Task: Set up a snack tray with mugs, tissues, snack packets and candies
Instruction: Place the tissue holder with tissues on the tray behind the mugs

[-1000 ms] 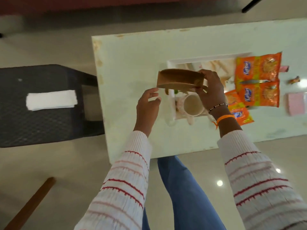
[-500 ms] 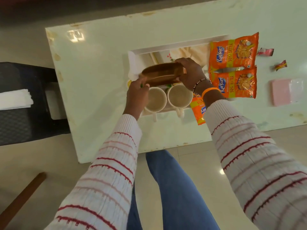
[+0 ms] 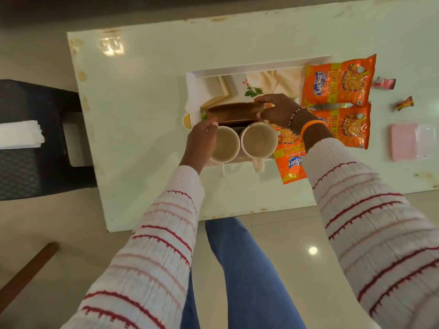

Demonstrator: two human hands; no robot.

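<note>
Head view: looking down on a pale table [image 3: 147, 96] with a white tray [image 3: 237, 71] on it.
Brown holder: a wooden, curved-sided holder [image 3: 234, 111] sits over the tray's middle, just behind the mugs; whether it rests on the tray floor I cannot tell.
Right hand: right hand [image 3: 275, 109] curls fingers and thumb round the holder's right end.
Left hand: left hand [image 3: 202, 138] has fingers nearly straight, tips touching the holder's left end, palm over the left mug's rim.
Mugs: left mug [image 3: 226, 144] and right mug [image 3: 259, 138] stand side by side at the tray's near edge, upright, handles pointing toward the person.
Snack packets: two orange packets [image 3: 339, 83] lie flat at the tray's right edge, one [image 3: 349, 125] nearer than the other; a third [image 3: 288, 157] lies beside the right mug, partly under the right wrist.
Candies: two wrapped pieces [image 3: 383, 82] and [image 3: 404, 103] lie on the table right of the packets, apart from each other.
Pink pack: a pink packet [image 3: 403, 141] lies flat near the table's right end.
Tissues: a white folded stack [image 3: 20, 134] sits on a dark chair [image 3: 19, 176] left of the table, well apart from the tray.
</note>
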